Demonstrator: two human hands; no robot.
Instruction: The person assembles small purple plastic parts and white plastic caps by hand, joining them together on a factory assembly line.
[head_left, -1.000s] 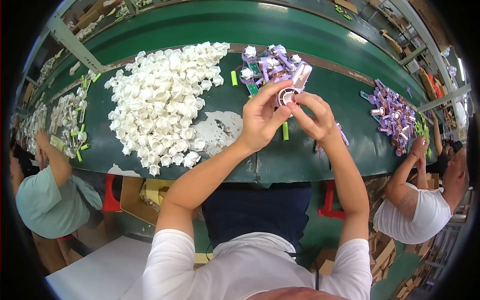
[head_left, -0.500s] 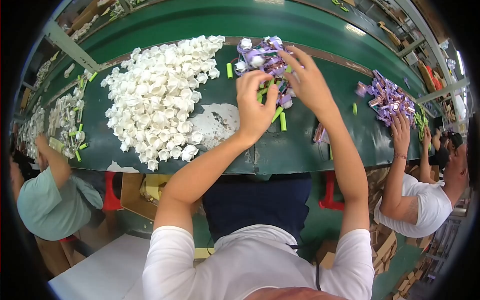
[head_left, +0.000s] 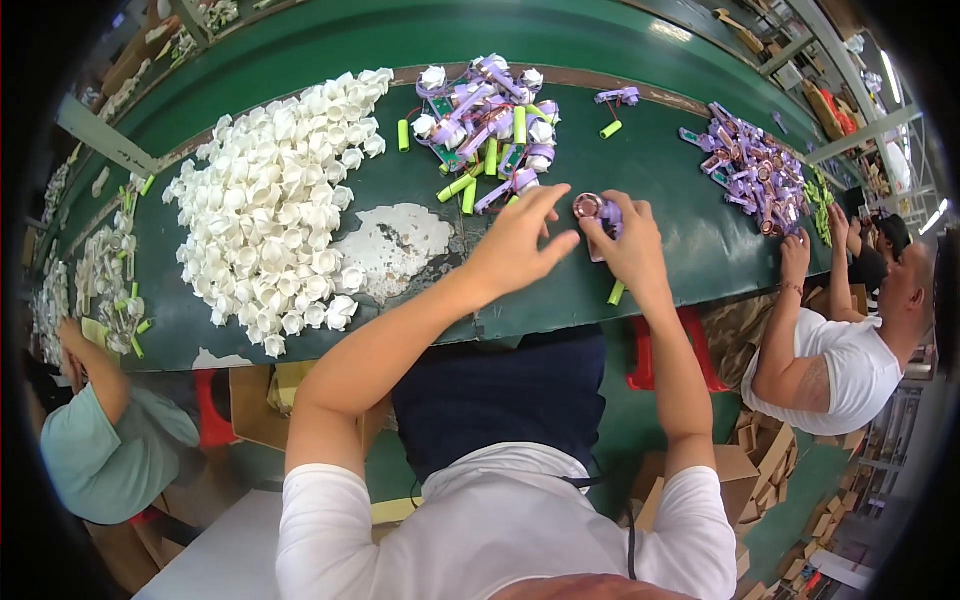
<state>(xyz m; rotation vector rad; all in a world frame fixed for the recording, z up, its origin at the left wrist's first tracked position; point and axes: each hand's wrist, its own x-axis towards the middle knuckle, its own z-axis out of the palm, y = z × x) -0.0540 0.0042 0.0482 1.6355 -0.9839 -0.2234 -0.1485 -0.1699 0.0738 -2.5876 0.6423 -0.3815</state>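
Observation:
My right hand grips a purple plastic part with a round copper-coloured disc at its top, just above the table. A lime-green cylinder shows below that hand. Close by on the left, my left hand holds nothing; its fingers and thumb are apart, pointing toward the purple part. Beyond my left hand lies a heap of purple assemblies with white flower-shaped caps, green boards and lime-green cylinders. A large pile of white flower-shaped caps spreads to the left.
A single purple assembly lies at the back, with a green cylinder beside it. Farther right is a pile of purple parts, where a co-worker's hand rests. Another co-worker sits at left. The green table has a worn whitish patch.
Both hands have drawn back from the heap toward me. My right hand has taken hold of the purple part that lay near its forearm. A purple assembly now shows right of the heap.

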